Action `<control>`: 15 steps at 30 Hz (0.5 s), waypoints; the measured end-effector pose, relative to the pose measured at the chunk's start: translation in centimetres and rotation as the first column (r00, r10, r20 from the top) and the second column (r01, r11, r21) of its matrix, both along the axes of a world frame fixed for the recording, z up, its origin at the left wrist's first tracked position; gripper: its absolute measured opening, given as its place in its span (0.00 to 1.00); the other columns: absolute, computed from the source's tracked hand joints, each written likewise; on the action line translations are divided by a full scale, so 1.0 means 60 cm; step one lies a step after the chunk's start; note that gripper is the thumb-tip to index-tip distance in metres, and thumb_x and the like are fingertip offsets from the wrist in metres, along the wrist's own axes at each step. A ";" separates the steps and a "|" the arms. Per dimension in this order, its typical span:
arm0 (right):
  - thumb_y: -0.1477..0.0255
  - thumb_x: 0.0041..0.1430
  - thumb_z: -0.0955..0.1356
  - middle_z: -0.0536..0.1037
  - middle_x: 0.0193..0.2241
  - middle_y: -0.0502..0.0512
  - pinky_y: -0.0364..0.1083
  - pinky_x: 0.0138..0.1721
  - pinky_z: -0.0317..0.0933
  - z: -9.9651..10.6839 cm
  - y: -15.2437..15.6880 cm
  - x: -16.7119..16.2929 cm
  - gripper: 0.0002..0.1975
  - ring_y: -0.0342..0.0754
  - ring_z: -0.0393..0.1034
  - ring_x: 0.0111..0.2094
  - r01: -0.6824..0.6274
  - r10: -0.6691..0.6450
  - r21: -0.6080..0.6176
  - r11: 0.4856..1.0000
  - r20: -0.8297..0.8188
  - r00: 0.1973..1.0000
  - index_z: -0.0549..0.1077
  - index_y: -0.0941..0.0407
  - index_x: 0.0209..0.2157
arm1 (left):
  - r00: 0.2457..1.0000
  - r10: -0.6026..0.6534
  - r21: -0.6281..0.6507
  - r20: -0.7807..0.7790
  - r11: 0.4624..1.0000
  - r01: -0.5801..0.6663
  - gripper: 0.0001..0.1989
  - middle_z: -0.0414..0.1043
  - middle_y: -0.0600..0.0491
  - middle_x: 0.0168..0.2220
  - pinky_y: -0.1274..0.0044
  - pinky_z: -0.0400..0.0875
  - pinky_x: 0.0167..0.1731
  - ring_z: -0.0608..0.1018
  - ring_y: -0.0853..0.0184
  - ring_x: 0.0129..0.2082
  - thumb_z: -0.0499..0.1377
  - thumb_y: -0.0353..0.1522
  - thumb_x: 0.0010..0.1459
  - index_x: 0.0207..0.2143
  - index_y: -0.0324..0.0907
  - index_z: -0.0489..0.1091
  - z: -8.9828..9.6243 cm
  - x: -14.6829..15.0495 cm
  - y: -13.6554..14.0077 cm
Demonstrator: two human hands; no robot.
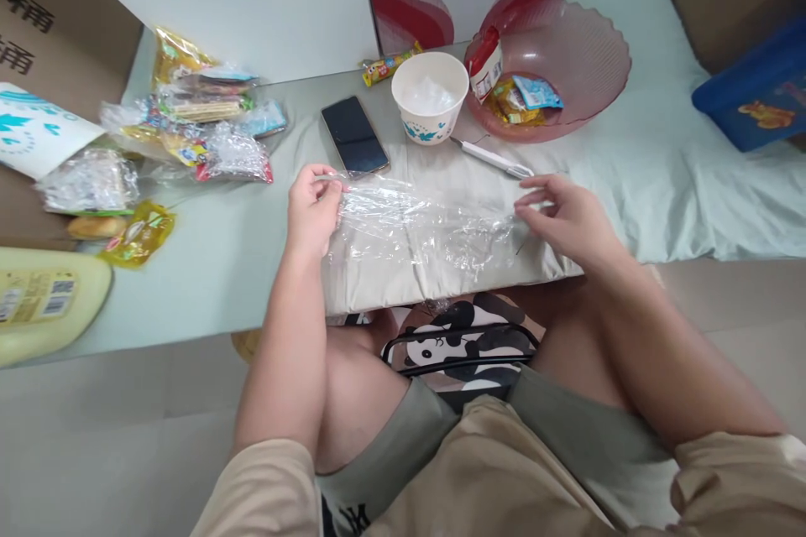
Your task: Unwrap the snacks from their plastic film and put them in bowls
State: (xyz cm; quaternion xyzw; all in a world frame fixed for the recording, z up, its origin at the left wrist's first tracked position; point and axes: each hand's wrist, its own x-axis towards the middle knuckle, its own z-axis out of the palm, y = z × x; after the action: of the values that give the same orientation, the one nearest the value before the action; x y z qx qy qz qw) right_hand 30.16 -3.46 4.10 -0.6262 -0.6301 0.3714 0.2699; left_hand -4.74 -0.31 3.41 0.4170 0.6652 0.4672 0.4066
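Where the hands meet the film [434,222]: this clear, crinkled, shiny plastic spans the gap between them, near the front edge of a table [207,260] covered in pale green cloth; whether it rests on the cloth or is lifted slightly, I cannot tell.
Left hand [315,205]: thumb and fingers are clamped on the film's left end, just below the phone.
Right hand [560,214]: fingertips and thumb reach the film's right end, bent towards each other; I cannot tell whether they pinch it.
Phone [356,136]: dark screen up, lying at a slant beyond the left hand.
Cup [431,132]: white paper with blue-green leaves, upright, something whitish and translucent inside.
Tool [494,158]: slim and white, running from near the cup's base to just beside the right fingertips.
Bowl [592,59]: pink, see-through, ribbed, right of the cup; it contains yellow, blue and red packets.
Carton [475,0]: white and red with Chinese lettering, standing behind the cup.
Snack tube [385,69]: yellow, lying just behind the cup.
Wrappers [207,113]: a heap of clear and coloured packets on the left.
Second cup [47,130]: tipped on its side at the far left.
Bottle [47,302]: pale yellow, at the lower left, partly cut off.
Blue box [756,88]: at the far right, bearing an orange animal.
Lap: grey-green shorts [378,428], with a panda print [466,348] between the knees.
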 end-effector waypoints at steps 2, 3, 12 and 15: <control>0.64 0.61 0.71 0.81 0.41 0.58 0.51 0.37 0.72 -0.005 -0.003 -0.005 0.16 0.48 0.75 0.31 -0.077 0.066 0.302 0.950 0.046 0.997 0.75 0.53 0.49 | 0.999 -0.041 -0.054 -0.006 0.998 0.040 0.08 0.71 0.59 0.29 0.81 0.49 0.14 0.59 0.78 0.14 0.58 0.25 0.59 0.38 0.45 0.64 -0.001 0.004 0.000; 0.63 0.62 0.71 0.81 0.43 0.59 0.53 0.43 0.72 -0.007 -0.006 -0.010 0.16 0.51 0.77 0.37 -0.209 0.195 0.392 0.896 0.074 0.978 0.75 0.52 0.50 | 0.998 -0.055 -0.074 -0.011 0.996 0.054 0.08 0.71 0.59 0.29 0.81 0.49 0.14 0.59 0.78 0.14 0.58 0.25 0.59 0.38 0.45 0.65 -0.001 0.007 0.000; 0.68 0.67 0.69 0.74 0.63 0.57 0.68 0.64 0.56 -0.045 -0.032 -0.044 0.11 0.67 0.59 0.70 -0.793 0.692 0.215 0.570 0.394 0.605 0.82 0.49 0.47 | 0.995 0.005 -0.204 0.098 0.979 0.015 0.15 0.75 0.57 0.31 0.83 0.55 0.15 0.65 0.77 0.17 0.63 0.28 0.54 0.44 0.47 0.65 0.008 0.003 -0.004; 0.68 0.70 0.66 0.79 0.57 0.57 0.66 0.64 0.60 -0.043 -0.027 -0.042 0.11 0.63 0.65 0.66 -0.738 0.657 0.291 0.609 0.337 0.675 0.83 0.51 0.40 | 0.983 -0.009 -0.185 0.184 0.982 0.044 0.21 0.77 0.55 0.35 0.84 0.62 0.19 0.71 0.76 0.21 0.65 0.29 0.53 0.48 0.48 0.66 0.008 -0.010 -0.009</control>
State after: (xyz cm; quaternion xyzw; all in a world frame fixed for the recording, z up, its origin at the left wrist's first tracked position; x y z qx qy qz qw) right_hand 27.65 -5.08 1.53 -0.2926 -0.9099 0.2449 0.1625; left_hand -5.35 -0.87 3.88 0.3410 0.6607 0.4328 0.5097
